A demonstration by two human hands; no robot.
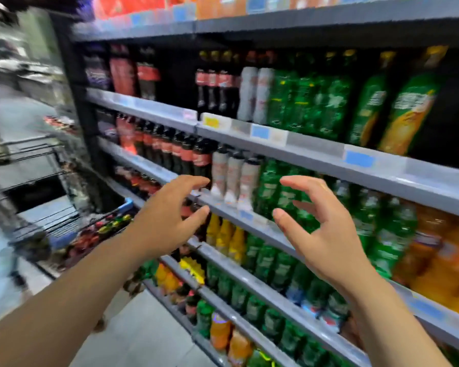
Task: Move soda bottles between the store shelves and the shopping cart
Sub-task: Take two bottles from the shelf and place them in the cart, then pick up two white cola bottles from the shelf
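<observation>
Both my hands are raised in front of the middle shelf, holding nothing. My left hand has its fingers spread and loosely bent, close to the dark cola bottles. My right hand is cupped with a wide gap between thumb and fingers, in front of the green soda bottles. Three white-labelled bottles stand between the two hands, farther back. The shopping cart sits low at the left with several bottles inside. The picture is motion-blurred.
Shelves of cola, green, yellow and orange bottles run above and below, with orange bottles at the right. A grey floor lies between me and the shelf base. An aisle opens at the far left behind the cart.
</observation>
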